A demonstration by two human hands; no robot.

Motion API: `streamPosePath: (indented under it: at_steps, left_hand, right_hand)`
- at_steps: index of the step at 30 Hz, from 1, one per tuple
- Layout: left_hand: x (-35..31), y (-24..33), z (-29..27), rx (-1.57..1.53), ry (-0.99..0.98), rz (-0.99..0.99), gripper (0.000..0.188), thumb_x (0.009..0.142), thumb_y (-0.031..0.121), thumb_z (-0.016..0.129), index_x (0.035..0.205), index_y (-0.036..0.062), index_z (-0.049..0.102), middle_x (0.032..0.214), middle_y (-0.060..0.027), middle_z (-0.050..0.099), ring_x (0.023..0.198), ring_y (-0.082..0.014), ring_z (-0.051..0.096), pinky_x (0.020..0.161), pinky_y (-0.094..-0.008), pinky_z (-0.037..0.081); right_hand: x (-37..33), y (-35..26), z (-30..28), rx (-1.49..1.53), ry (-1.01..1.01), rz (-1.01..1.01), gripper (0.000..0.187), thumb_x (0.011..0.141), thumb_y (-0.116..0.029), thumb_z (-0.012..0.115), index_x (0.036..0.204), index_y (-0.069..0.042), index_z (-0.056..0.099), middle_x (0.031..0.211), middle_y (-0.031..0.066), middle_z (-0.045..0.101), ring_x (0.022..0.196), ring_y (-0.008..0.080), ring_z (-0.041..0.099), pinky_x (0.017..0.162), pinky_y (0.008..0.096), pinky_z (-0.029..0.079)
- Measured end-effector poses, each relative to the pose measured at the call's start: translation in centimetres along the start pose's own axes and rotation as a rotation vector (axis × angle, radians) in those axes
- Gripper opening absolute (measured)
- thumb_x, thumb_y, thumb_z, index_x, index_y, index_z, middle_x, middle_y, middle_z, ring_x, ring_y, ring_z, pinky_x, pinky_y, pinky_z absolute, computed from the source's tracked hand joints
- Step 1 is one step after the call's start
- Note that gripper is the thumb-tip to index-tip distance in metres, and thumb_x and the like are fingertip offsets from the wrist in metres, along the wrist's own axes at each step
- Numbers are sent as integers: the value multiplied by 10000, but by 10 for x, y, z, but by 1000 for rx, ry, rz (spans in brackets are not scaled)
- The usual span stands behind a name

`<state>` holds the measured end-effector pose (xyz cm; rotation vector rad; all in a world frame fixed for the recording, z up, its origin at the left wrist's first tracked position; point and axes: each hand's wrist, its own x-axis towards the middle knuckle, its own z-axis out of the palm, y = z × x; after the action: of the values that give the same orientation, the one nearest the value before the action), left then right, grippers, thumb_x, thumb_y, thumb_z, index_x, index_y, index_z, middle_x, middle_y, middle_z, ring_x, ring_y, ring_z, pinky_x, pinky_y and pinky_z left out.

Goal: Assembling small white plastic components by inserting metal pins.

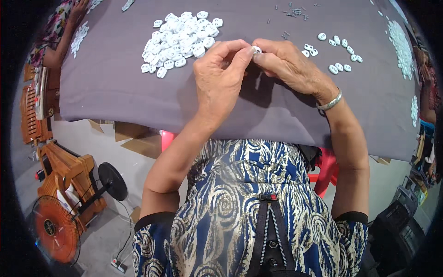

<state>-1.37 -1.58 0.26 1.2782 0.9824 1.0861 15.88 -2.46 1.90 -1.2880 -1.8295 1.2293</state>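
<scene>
Head view: from where I watch, nearest me is the wearer's blue and cream patterned top (240, 203), and two bare forearms rise from it to the grey cloth-covered table (115, 87). I count two hands at work. The left hand (219, 78) and right hand (288, 62) meet at their fingertips, both pinched on one small white plastic piece (256, 49), held just above the cloth at mid-table. It looks oval and glossy, mostly hidden by the fingers, so I cannot tell its holes. The right wrist wears one silver bracelet (330, 102).

Beyond the left hand lies one heap of like white pieces (180, 39), too many to count. Right of the right hand I count about eleven loose white pieces (339, 53) scattered apart. Farther still, a scatter of small dark metal bits (295, 11). Far left, another person's arm (60, 51) rests at the table edge. One orange fan (55, 228) stands on the floor.
</scene>
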Motion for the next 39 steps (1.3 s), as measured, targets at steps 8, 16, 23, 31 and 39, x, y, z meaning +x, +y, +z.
streamPosePath:
  at_steps: [8,16,23,31,39]
  left_hand:
    - [2,0,-5,-70,-47,-122,164,904,125,628,1000,-2,666,865,-24,652,734,-73,607,614,-209,508]
    - [5,5,-7,-152,-108,-238,131,883,105,619,902,-17,661,799,-23,646,665,-68,590,589,-193,489]
    - [8,2,-9,-170,-134,-261,131,875,102,623,902,-21,660,797,-26,645,676,-74,598,599,-202,497]
    - [7,9,-14,-226,-49,-272,124,874,108,628,895,-6,672,810,-35,664,708,-84,628,614,-208,502]
    - [26,29,-45,23,68,-82,154,889,123,629,975,1,665,870,-43,663,807,-137,668,640,-222,510]
  right_hand:
    - [-3,3,12,-383,177,-103,287,916,-302,566,928,-27,484,763,177,626,720,399,596,616,431,475]
    - [-5,9,12,-596,210,-305,226,907,-270,564,933,-56,496,842,154,600,795,383,602,654,453,481]
    - [-6,7,13,-563,188,-264,245,898,-274,571,915,-40,499,827,165,593,784,386,596,655,459,474]
    - [-2,1,12,-453,315,-275,256,833,-233,671,837,-37,506,687,134,565,630,317,574,559,395,457]
    - [-54,-63,-15,275,245,-535,108,701,-43,638,638,-7,557,578,23,521,507,111,467,465,267,339]
